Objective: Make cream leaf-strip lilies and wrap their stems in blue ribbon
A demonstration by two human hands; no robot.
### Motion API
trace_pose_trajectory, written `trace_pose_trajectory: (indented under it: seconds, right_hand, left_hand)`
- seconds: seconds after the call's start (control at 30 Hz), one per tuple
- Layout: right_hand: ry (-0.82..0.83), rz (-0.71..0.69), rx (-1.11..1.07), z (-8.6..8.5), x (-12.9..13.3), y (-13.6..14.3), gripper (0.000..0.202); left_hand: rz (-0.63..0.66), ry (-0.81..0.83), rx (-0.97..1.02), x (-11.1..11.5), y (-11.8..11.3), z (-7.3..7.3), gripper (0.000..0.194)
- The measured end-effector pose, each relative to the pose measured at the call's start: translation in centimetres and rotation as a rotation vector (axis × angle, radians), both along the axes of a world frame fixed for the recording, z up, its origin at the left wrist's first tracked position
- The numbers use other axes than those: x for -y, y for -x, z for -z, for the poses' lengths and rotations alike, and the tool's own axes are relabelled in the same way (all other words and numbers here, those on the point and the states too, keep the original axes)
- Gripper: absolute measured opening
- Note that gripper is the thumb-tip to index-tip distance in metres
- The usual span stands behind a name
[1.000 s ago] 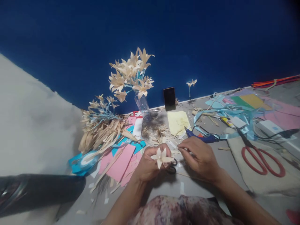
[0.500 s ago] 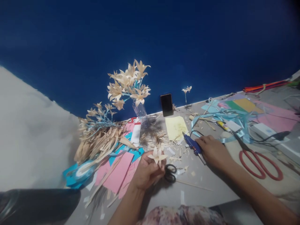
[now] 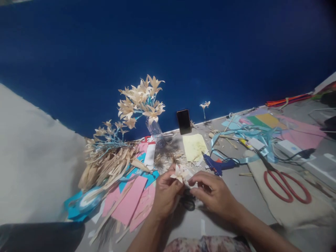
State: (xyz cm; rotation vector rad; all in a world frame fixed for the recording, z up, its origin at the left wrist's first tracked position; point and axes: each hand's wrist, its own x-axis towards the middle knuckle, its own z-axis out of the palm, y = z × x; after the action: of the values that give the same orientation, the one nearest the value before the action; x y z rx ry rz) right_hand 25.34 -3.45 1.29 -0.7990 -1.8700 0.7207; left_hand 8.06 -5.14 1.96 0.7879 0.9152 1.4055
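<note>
Pale flower (image 3: pixel 179 173) is held low by the left hand (image 3: pixel 166 197), its grip closed, thumb and fingers pressed in from below; petals are left showing above, base and any stem are hidden by the fingers. The flower is placed over the near middle of the bench (image 3: pixel 244 187). By the right hand (image 3: pixel 215 192) it is approached from its right edge, thumb and forefinger bent and a little parted; whether anything is pinched there cannot be told. Handling, as judged: hardly any weight to be expected; petals seem thin, dry and papery, moderately stiff but easily creased or split, and not slippery. Hold is best taken at the base, where the petals are gathered; the pointed tips should be left free and no squeeze applied across them. Just below the hands, black scissor handles (image 3: pixel 189 198) are seen, partly covered. Beyond the right hand a blue glue gun (image 3: pixel 214 165) is laid near a yellow paper (image 3: pixel 193 147); its nozzle, if hot, is best kept clear of the petals. Farther back, similar blooms (image 3: pixel 140 101) are stood in a clear vase (image 3: pixel 155 133), petals flared and unsupported.
</note>
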Motion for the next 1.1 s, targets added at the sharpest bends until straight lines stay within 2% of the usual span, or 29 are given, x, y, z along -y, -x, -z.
trace_pose_trajectory:
  seconds: [0.13, 0.4, 0.53, 0.63, 0.7, 0.77, 0.87, 1.0, 1.1]
  right_hand:
    - [0.128, 0.025, -0.184, -1.8, 0.2, 2.2, 0.002]
    - [0.426, -0.055, -0.372, -1.4, 0.5, 4.5, 0.011]
    - [0.604, -0.098, -0.367, -1.0, 0.4, 3.9, 0.017]
    - [0.627, 0.068, -0.287, -0.4, -0.7, 1.8, 0.02]
    - [0.596, 0.2, -0.188, -0.1, -2.3, -0.1, 0.021]
    - [0.549, 0.275, -0.059, -0.2, -4.7, -1.7, 0.022]
    - [0.445, 0.285, 0.12, -0.3, -9.0, -2.1, 0.017]
    - [0.426, 0.171, 0.192, 0.5, -14.2, 1.6, 0.008]
    - [0.401, 0.101, 0.216, 1.0, -16.8, 4.8, 0.01]
  left_hand:
    - [-0.042, -0.014, 0.01, 0.5, 0.2, -0.2, 0.027]
    - [-0.108, 0.069, -0.065, 1.4, 1.7, 0.3, 0.024]
    - [-0.113, 0.112, 0.028, 1.9, 2.6, -0.2, 0.027]
    - [-0.137, 0.152, 0.12, 2.3, 3.5, -0.9, 0.034]
    - [-0.156, 0.194, 0.149, 2.5, 4.1, -1.1, 0.036]
    - [-0.153, 0.233, 0.172, 2.5, 4.4, -1.0, 0.037]
    - [-0.118, 0.285, 0.2, 2.4, 4.3, -0.8, 0.041]
    - [-0.117, 0.362, 0.161, 2.0, 4.0, -1.0, 0.045]
    - [-0.165, 0.361, 0.117, 1.6, 4.3, -1.1, 0.044]
